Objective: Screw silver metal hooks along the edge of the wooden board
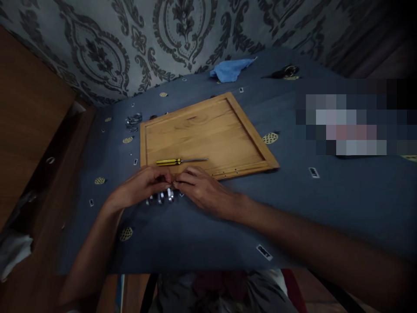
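A framed wooden panel (192, 130) lies flat on the cloth-covered table, small dark holes showing along its near edge. My left hand (145, 184) is at the panel's near left edge, its fingers closed in a pinch. Right beside it, my right hand (200, 189) rests over the same edge with fingertips pressed together, almost meeting the left ones. What either pinch holds is too small to make out. Just below my left fingers stick out several curved silver metal pieces (170, 194). A yellow-and-black screwdriver (169, 162) lies on the panel behind my hands, its shaft pointing right.
Small metal parts (133, 121) lie in a pile left of the panel. A blue cloth (231, 70) and a dark object with a ring (286, 71) sit toward the back. A blurred-out patch covers the right side. Patterned fabric (182, 34) rises behind the table.
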The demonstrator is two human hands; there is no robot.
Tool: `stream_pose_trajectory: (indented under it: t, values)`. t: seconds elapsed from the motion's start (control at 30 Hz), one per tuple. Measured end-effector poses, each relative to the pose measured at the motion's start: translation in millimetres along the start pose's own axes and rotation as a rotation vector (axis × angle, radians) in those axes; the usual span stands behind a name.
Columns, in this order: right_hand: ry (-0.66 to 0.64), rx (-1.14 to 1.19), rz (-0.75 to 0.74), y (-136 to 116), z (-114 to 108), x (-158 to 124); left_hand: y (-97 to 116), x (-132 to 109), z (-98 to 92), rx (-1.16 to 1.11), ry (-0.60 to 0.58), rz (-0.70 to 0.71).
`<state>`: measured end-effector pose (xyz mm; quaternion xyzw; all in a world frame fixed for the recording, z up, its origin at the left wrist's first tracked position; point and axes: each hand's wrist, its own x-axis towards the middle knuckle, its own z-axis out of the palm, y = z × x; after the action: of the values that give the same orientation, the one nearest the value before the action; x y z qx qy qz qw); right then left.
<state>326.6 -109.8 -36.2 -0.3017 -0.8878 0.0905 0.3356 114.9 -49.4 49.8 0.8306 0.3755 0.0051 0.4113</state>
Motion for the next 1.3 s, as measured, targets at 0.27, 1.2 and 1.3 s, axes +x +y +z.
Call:
stream_pose_trajectory:
  t: [0.27,1.2,1.3]
  values:
    - [-0.015,-0.001,-0.02,1,1,-1,-4,3,-1.1,-0.088,-0.031,0.03]
    - [0.005,-0.003,0.019,-2,0,-1,-24,-5,-11.4,0.297,0.367,0.022]
    - [0.007,0.0,0.028,-2,1,-1,-29,-4,-11.7,0.312,0.346,-0.004]
